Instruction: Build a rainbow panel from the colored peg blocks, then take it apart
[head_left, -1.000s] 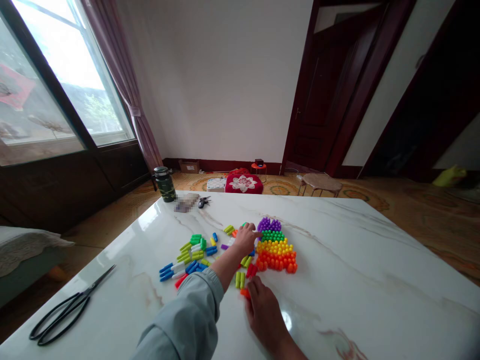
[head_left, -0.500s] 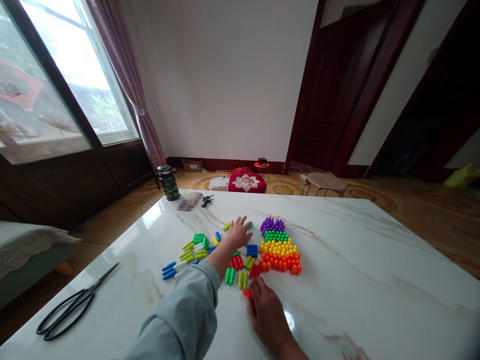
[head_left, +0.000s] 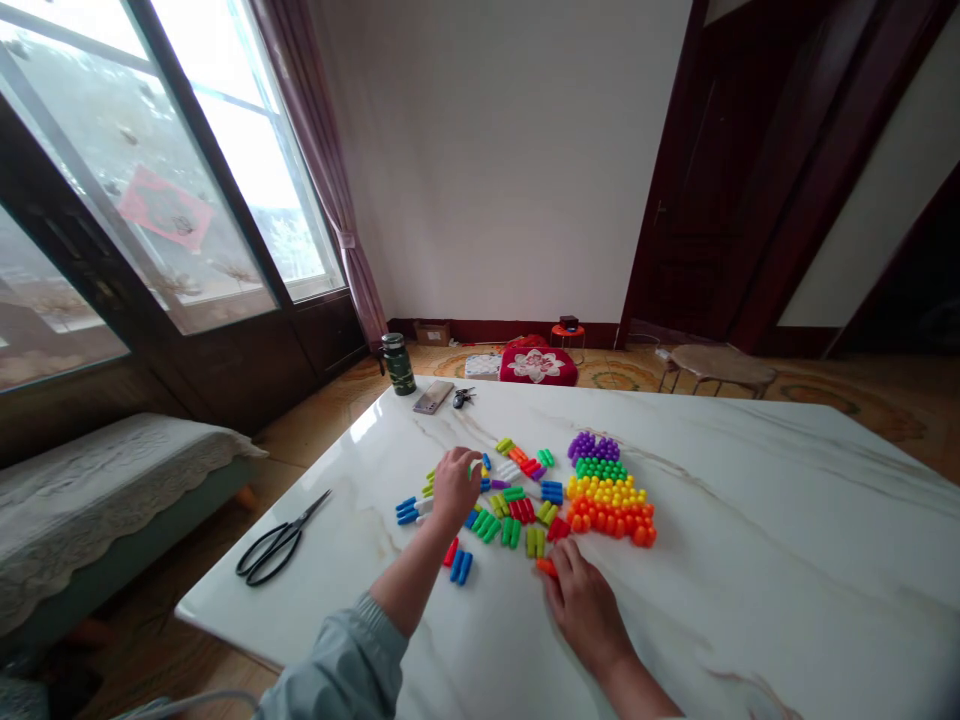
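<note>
Many small coloured plastic pegs [head_left: 510, 505] lie scattered on a white marble table [head_left: 750, 520]. Beside them stands a block of pegs [head_left: 607, 495] packed upright in purple, green, yellow and orange rows. My left hand [head_left: 454, 487] is curled over the left part of the loose pegs, fingers closed around some I cannot make out. My right hand [head_left: 585, 600] lies on the table near me, its fingertips pinching an orange peg [head_left: 546, 567].
Black scissors [head_left: 281, 545] lie near the table's left edge. A dark green bottle [head_left: 397, 363], a phone [head_left: 433, 397] and keys [head_left: 461, 397] sit at the far corner. A bed [head_left: 97, 490] stands to the left; a red cushion [head_left: 538, 365] and a stool [head_left: 720, 365] are on the floor.
My left hand has drawn back left from the peg block to the loose pegs and closed over them. The camera has swung left. My right hand stays on the orange peg.
</note>
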